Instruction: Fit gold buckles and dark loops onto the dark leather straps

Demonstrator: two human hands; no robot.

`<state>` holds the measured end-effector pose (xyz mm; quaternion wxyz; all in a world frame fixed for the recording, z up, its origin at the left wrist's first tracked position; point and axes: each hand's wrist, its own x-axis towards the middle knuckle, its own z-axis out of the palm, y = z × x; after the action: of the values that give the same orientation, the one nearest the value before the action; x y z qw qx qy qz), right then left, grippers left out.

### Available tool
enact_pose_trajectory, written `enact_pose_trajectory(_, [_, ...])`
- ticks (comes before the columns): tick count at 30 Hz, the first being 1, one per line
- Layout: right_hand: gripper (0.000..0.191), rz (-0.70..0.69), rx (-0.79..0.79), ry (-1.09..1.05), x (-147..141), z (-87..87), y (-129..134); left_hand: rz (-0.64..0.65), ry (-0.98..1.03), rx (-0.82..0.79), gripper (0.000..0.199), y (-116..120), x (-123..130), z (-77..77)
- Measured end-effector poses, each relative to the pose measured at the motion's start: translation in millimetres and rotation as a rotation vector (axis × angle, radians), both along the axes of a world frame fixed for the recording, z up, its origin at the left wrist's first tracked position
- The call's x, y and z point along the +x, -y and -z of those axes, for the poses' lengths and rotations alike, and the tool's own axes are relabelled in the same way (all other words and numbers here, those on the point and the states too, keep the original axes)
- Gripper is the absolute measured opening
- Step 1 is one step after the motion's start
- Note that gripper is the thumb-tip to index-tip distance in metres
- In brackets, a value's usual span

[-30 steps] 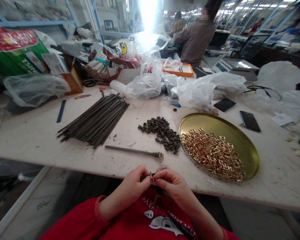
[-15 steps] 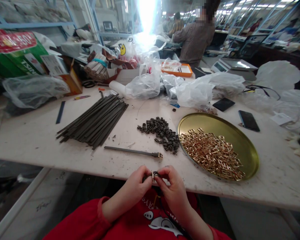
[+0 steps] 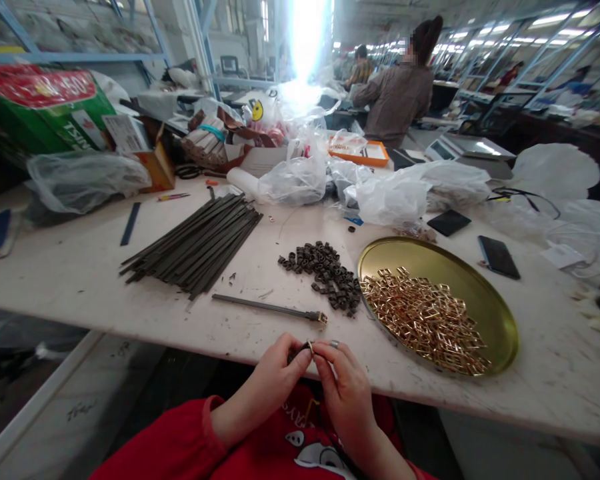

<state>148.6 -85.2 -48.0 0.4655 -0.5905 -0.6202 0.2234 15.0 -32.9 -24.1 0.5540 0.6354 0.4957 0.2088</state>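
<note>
At the table's front edge my two hands meet, both closed. In the pinched thumb and finger of my left hand [image 3: 270, 380] is a dark strap [image 3: 293, 355], mostly hidden by the fingers. A small gold buckle [image 3: 309, 347] stands at the strap's end, between the hands. My right hand [image 3: 344, 380], with a ring on one finger, pinches at the buckle from the other side. Just beyond lies a finished-looking dark strap with a gold buckle [image 3: 265, 309]. Behind it is a heap of small dark loops [image 3: 325, 270].
Many flat dark strips [image 3: 195, 247] lie stacked to the left. On the right a round gold tray [image 3: 500, 313] holds a pile of gold buckles [image 3: 425, 320]. Farther back are plastic bags [image 3: 393, 193], a phone [image 3: 499, 257] and an orange box [image 3: 367, 159]. A person [image 3: 397, 100] stands beyond the table.
The view has shifted slightly, so the table sits lower and a little to the right. My right fingers have closed in on the buckle, which now leans instead of standing straight.
</note>
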Motion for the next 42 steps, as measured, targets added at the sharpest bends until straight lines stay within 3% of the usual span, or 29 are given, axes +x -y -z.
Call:
enact_pose_trajectory(7, [0.024,0.04,-0.028,-0.037,1,4.8,1,0.014,0.017,0.035,0.018,0,0,-4.3])
enact_pose_trajectory(13, [0.016,0.078,-0.223,-0.293,7,-3.3,-1,0.025,0.015,0.029,0.01,1,-7,-6.2])
enact_pose_trajectory(17, [0.026,0.059,-0.365,-0.537,4,-9.7,-5,0.099,0.07,0.01,0.032,3,-7,-4.9])
enact_pose_trajectory(22, [0.032,0.03,-0.399,-0.738,4,-15.4,-11,0.191,0.087,0.016,0.047,-3,-6,-8.6])
enact_pose_trajectory(26, [0.039,-0.003,-0.528,-0.984,5,-12.0,-14,0.289,0.154,-0.073,0.035,-12,-6,-12.1])
enact_pose_trajectory(31, [0.038,-0.012,-0.574,-1.106,0,-3.4,-19,0.282,0.231,-0.27,0.027,-25,-3,-8.9])
enact_pose_trajectory(34, [0.038,-0.053,-0.579,-1.025,5,-2.5,-26,0.24,0.219,-0.354,0.03,-30,-1,-8.6])
enact_pose_trajectory(36, [0.035,-0.077,-0.532,-0.834,19,-3.1,-34,0.183,0.21,-0.396,0.033,-32,-1,-9.4])
enact_pose_trajectory(40, [0.02,0.092,-0.25,-0.007,57,-3.9,-61,0.062,0.217,-0.378,0.034,-35,-1,-8.6])
enact_pose_trajectory(42, [0.018,0.126,-0.212,0.435,69,-3.4,-76,0.056,0.229,-0.363,0.034,-36,0,-5.6])
